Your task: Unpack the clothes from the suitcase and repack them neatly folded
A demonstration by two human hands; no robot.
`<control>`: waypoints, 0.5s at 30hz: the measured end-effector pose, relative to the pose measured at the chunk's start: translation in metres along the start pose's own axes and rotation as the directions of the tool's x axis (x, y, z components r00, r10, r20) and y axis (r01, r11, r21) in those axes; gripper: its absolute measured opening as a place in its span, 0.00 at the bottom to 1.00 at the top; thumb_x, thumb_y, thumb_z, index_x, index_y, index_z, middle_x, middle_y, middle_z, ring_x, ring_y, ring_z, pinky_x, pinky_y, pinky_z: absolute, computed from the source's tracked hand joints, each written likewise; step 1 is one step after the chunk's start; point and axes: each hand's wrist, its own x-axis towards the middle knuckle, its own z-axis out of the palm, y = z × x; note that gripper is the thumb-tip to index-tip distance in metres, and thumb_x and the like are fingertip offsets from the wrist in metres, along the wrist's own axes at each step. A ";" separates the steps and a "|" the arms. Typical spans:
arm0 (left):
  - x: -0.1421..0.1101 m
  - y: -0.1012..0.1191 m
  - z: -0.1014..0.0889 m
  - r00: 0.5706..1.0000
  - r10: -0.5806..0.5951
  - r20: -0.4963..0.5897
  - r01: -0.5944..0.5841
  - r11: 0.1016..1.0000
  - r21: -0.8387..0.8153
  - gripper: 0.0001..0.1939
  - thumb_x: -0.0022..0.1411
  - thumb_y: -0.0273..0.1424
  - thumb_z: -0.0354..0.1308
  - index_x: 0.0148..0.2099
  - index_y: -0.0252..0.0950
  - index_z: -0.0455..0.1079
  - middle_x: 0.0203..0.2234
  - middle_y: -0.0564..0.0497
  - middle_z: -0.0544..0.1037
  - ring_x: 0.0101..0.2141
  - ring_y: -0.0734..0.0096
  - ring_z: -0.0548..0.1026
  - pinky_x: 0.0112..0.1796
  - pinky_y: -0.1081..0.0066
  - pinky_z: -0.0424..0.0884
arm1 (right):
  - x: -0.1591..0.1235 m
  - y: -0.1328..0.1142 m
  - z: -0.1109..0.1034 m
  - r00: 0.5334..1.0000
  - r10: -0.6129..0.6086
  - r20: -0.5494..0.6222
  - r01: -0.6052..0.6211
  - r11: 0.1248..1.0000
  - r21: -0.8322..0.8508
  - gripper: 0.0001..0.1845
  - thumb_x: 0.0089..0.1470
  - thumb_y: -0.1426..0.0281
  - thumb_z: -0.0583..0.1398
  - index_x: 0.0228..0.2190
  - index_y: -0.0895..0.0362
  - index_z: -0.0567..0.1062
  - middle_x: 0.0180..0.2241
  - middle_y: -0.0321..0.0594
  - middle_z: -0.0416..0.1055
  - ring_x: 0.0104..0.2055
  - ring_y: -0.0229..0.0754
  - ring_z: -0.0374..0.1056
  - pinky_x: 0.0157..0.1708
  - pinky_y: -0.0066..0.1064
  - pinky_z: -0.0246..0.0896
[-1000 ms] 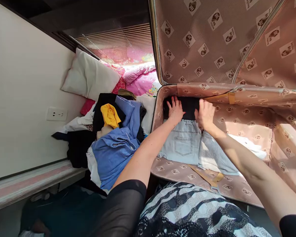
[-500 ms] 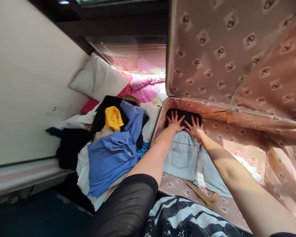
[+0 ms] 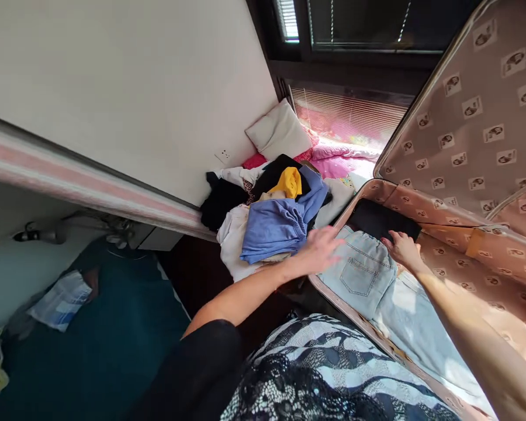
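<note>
Black folded cloth [image 3: 383, 219]: lies in the far left corner of the open suitcase [image 3: 447, 257], against the lining. My right hand [image 3: 404, 250] rests fingertips on its near edge; whether they pinch, I cannot tell. My left hand [image 3: 318, 252] is blurred, fingers spread, nothing seen in it, above the case rim beside the loose pile. Step in hand, as I judge it: settling the black cloth in place. Next move, I judge, calls for a free left hand and a light right one, so the fold stays flat. Case contents nearer me: pocketed denim [image 3: 359, 275], more pale denim [image 3: 425, 333] to its right. Outside, heaped clothes: blue garment [image 3: 272, 228], yellow cloth [image 3: 290, 182]; pillow [image 3: 280, 131] beyond.
</note>
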 end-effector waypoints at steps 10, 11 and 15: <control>-0.120 -0.125 -0.059 0.403 -0.891 -0.210 0.790 0.454 -0.411 0.29 0.69 0.34 0.67 0.67 0.28 0.69 0.64 0.30 0.74 0.66 0.48 0.71 0.67 0.58 0.64 | -0.059 -0.178 -0.013 0.947 -0.321 -0.029 0.314 0.896 0.314 0.24 0.66 0.58 0.58 0.54 0.59 0.80 0.47 0.54 0.79 0.45 0.55 0.79 0.50 0.47 0.75; -0.121 -0.129 -0.059 0.392 -0.901 -0.183 0.785 0.432 -0.443 0.31 0.68 0.36 0.68 0.67 0.27 0.69 0.65 0.29 0.74 0.67 0.47 0.72 0.67 0.58 0.64 | -0.061 -0.198 -0.011 0.924 -0.380 -0.035 0.373 0.881 0.291 0.23 0.66 0.59 0.57 0.54 0.59 0.80 0.47 0.54 0.79 0.47 0.55 0.78 0.51 0.48 0.75; -0.122 -0.137 -0.061 0.347 -0.930 -0.120 0.692 0.340 -0.636 0.36 0.59 0.36 0.76 0.65 0.30 0.71 0.63 0.30 0.77 0.64 0.47 0.76 0.61 0.59 0.71 | -0.070 -0.266 -0.003 0.793 -0.608 -0.028 0.606 0.785 0.125 0.26 0.67 0.58 0.61 0.60 0.57 0.77 0.59 0.58 0.75 0.59 0.61 0.72 0.58 0.53 0.70</control>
